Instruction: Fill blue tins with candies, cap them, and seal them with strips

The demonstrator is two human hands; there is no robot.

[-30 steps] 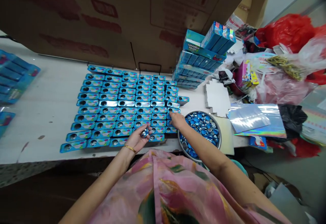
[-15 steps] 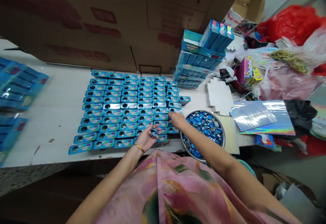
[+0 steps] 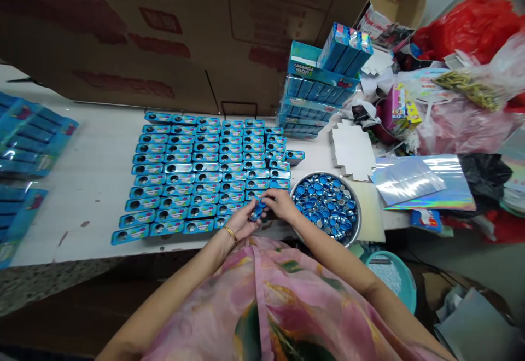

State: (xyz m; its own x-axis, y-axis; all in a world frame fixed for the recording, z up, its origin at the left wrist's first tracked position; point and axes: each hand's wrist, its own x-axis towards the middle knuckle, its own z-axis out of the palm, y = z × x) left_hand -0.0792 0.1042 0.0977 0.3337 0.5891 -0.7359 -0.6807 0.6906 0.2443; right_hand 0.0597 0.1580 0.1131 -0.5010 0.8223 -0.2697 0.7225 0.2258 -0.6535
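Note:
My left hand (image 3: 240,223), with a gold bangle at the wrist, is curled palm up around several small round blue-and-silver metal caps (image 3: 257,211). The fingers of my right hand (image 3: 281,203) are closed on one of these caps at the left hand's fingertips. Both hands are over the front right part of tight rows of narrow blue boxes (image 3: 172,203). Most boxes show a dark round hole at one end of the upper face. Beside my right wrist, a round metal bowl (image 3: 360,213) is filled with the same kind of caps.
A large cardboard box (image 3: 172,16) stands behind the rows. Wrapped blue display packs (image 3: 315,90) are stacked at the back right, and more packs (image 3: 35,137) lie at left. White card cutouts (image 3: 353,150), shiny sheets (image 3: 426,180) and plastic bags (image 3: 471,27) crowd the right.
My right hand has moved back from the boxes at the right end of the rows to the caps in my left hand. The left hand has shifted slightly right.

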